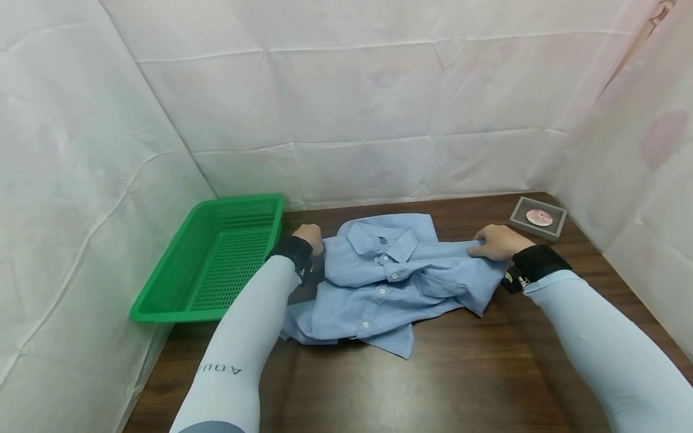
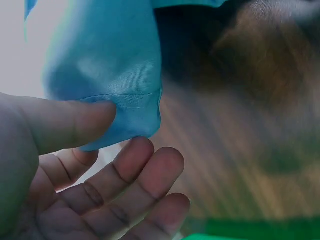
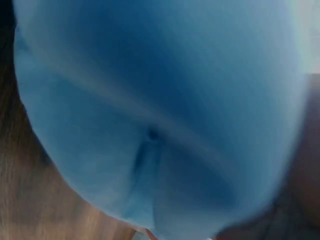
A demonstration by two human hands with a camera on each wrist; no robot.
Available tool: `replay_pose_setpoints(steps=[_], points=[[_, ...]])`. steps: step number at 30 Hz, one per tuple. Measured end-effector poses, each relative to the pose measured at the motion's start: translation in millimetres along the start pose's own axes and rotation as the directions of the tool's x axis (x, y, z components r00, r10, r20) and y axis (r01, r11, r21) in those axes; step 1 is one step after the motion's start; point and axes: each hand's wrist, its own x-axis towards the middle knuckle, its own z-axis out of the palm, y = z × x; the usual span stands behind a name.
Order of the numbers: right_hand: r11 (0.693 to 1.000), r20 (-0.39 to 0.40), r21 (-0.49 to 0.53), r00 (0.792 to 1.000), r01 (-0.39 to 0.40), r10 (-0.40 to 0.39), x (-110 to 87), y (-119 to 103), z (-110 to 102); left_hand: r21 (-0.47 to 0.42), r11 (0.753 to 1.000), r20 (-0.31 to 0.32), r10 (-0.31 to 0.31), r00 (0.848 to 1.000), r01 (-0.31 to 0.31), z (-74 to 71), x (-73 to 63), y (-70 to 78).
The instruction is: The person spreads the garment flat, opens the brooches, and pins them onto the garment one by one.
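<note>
A light blue button-up shirt (image 1: 379, 288) lies rumpled on the wooden table, its collar toward the back wall and its white buttons facing up. At the shirt's left side, my left hand (image 1: 310, 236) pinches a stitched hem. The left wrist view shows that hem (image 2: 122, 107) between thumb and index finger, with the other fingers (image 2: 162, 172) loosely spread below. My right hand (image 1: 500, 242) grips the cloth at the shirt's right end, thumb on top. Blue fabric (image 3: 150, 100) fills most of the right wrist view and hides the right fingers there.
A green plastic basket (image 1: 208, 316) with a perforated bottom stands left of the shirt, close to my left wrist. At the back right corner sits a small grey tray (image 1: 518, 224) holding a pink oval item (image 1: 539, 217). White sheeting (image 1: 357, 102) hangs around the table (image 1: 460, 373).
</note>
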Motion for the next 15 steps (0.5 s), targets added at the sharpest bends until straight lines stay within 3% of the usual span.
replay_pose_setpoints(steps=[2, 6, 10, 15], points=[[1.0, -0.001, 0.003, 1.0, 0.004, -0.004, -0.6, -0.5, -5.2, -0.016, 1.0, -0.009, 0.005, 1.0, -0.005, -10.6, -4.9, 0.0], [1.0, 0.004, -0.015, 1.0, 0.014, -0.014, -4.2, -6.0, -18.6, -0.052, 0.996, -0.064, 0.073, 0.995, -0.077, -28.0, -12.4, -2.9], [0.999, -0.013, -0.026, 1.0, 0.019, -0.02, -9.1, -12.5, -32.8, -0.108, 0.982, -0.141, 0.141, 0.98, -0.157, -41.2, -17.7, -3.4], [0.998, -0.054, -0.048, 0.997, 0.052, -0.054, -16.8, -17.9, -50.0, -0.124, 0.966, -0.179, 0.205, 0.962, -0.229, -56.0, -21.3, -0.4]])
